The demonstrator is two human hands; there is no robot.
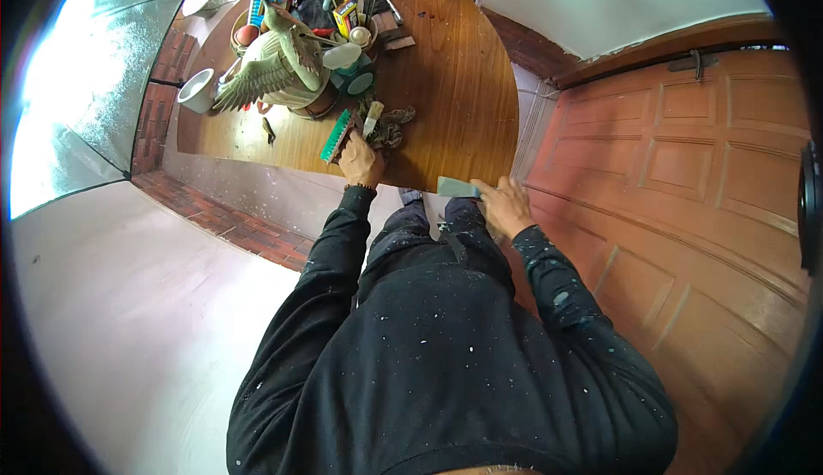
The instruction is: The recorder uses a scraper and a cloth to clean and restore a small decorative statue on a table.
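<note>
My left hand [362,163] is at the table's near edge, its fingers closed round a scrub brush [336,137] with green bristles turned up and to the left. Beside it lie a paintbrush [373,118] with pale bristles and a crumpled, stained rag [394,126]. To the right, my right hand [507,207] grips a flat scraper [458,188]. Its grey-green blade points left over the table's front edge; the handle is mostly hidden by my fingers.
A round-ended wooden table [454,72] carries a bird figure [287,59] with spread wings, a white tub [198,91], a green cup [343,57] and a pile of tools. A brown panelled door [677,158] is on the right, a silvery sheet [86,72] at the left.
</note>
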